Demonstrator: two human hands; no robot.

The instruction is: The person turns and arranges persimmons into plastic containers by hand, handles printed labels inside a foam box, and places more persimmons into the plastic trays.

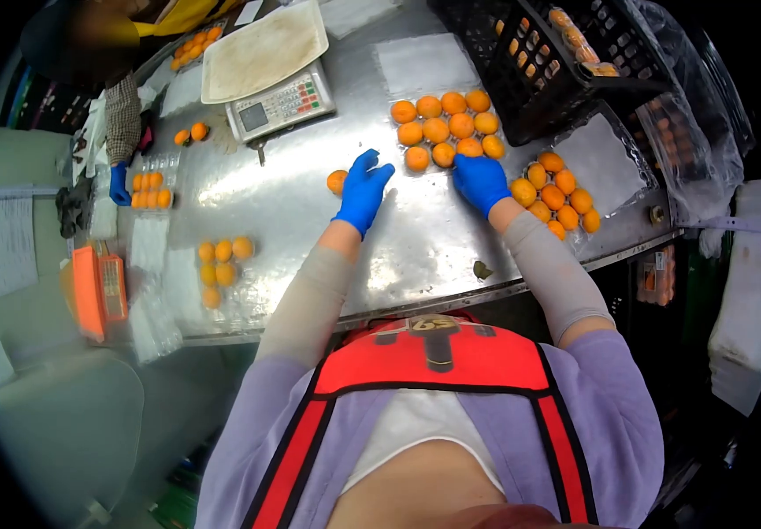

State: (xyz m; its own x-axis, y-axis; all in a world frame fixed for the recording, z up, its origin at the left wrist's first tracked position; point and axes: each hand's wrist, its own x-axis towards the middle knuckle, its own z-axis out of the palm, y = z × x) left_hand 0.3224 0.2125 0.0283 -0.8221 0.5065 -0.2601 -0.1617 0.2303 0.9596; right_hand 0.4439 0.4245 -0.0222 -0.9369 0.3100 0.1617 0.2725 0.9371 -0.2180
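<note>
Head view: left grip [365, 191] wide, right grip [482, 182] unclear, beside oranges [436, 130]; scale [285, 108] lettering illegible

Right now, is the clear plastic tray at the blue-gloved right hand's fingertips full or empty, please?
Full, as far as visible: round orange fruits in rows, no bare pocket showing; the right hand hides part.

Fruit-packing workroom
A metal desk [266, 181] carries a digital scale [285, 104], clear plastic trays [165, 163] of orange fruit [436, 130] and a black crate [614, 86]; a gloved co-worker [122, 115] is at its far left.
</note>
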